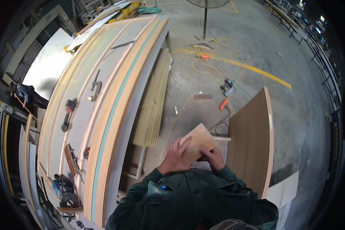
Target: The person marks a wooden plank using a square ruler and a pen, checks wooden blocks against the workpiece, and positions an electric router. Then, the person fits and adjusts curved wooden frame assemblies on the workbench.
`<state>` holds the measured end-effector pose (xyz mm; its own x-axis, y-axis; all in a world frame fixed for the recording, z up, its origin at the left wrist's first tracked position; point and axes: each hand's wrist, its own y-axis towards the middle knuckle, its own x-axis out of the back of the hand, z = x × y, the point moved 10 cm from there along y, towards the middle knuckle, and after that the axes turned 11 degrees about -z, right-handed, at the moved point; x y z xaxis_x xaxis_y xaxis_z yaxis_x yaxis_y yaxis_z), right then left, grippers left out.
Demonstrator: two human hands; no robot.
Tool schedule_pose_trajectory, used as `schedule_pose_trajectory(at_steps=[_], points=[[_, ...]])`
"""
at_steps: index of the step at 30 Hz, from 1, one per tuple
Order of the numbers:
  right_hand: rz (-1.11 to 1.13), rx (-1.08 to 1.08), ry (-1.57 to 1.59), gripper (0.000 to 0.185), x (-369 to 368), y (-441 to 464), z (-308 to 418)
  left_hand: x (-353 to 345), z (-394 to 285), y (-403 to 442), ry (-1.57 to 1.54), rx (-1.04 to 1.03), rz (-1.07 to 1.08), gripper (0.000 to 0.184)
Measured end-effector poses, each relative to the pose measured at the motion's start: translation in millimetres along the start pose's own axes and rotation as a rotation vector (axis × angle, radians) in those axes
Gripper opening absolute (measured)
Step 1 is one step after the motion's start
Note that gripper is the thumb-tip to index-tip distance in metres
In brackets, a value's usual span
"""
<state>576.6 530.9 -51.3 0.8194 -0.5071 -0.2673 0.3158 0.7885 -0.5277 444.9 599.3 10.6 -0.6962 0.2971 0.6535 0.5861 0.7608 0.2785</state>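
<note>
A flat, light tan rectangular piece (pixel 197 143), wood-like in colour, is held up in front of the dark green jacket. My left hand (pixel 175 156) grips its left side, with the fingers lying along the edge. On the lower right edge my right hand (pixel 214 158) pinches the same piece, thumb on its face. To the right stands a brown wood-grain panel (pixel 249 142) on edge. The long workbench (pixel 120 103), with wooden strips and a teal stripe, runs along the left.
On the bench lie a clamp (pixel 96 90), a red and black power tool (pixel 68 115) and a blue grinder-like tool (pixel 65 189). Yellow cords (pixel 209 71) and a tool (pixel 228 87) lie on the floor. Another person (pixel 27 94) stands at far left.
</note>
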Motion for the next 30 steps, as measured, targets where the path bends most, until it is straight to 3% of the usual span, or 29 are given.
schedule_pose_trajectory(at_steps=[4,7,15,16,19,21,25,27,28,30], points=[[0.115,0.009,-0.009,0.034,-22.6,86.6,89.9,22.5,12.6,104.3,0.021,0.008,-0.112,0.104],[0.069,0.083,-0.009,0.037,-35.1,151.2,140.8,28.9,33.2,174.9,0.039,0.019,-0.146,0.105],[0.034,0.170,0.045,0.042,-60.9,368.0,232.3,3.1,150.7,371.3,0.029,0.069,-0.086,0.099],[0.011,0.152,0.020,0.042,-54.5,396.4,238.2,15.2,156.2,401.0,-0.060,-0.021,-0.096,0.093],[-0.071,0.179,0.015,0.043,-69.2,467.2,305.8,53.4,220.3,490.1,0.018,-0.109,-0.343,0.081],[-0.140,0.178,0.057,0.044,-58.3,503.2,337.3,123.3,260.4,543.2,0.092,0.057,-0.455,0.069],[-0.072,0.132,0.152,0.050,-55.0,588.5,382.4,232.5,406.3,586.4,0.337,0.356,-0.788,0.058],[-0.077,0.105,0.276,0.052,-57.0,639.6,397.2,253.5,456.4,593.8,0.644,0.382,-0.791,0.058],[-0.003,0.080,0.226,0.054,-83.5,679.5,420.2,258.3,504.5,604.6,0.609,0.446,-0.784,0.059],[0.088,0.079,0.176,0.057,-114.5,719.5,445.5,249.1,537.9,619.1,0.492,0.596,-0.633,0.061]])
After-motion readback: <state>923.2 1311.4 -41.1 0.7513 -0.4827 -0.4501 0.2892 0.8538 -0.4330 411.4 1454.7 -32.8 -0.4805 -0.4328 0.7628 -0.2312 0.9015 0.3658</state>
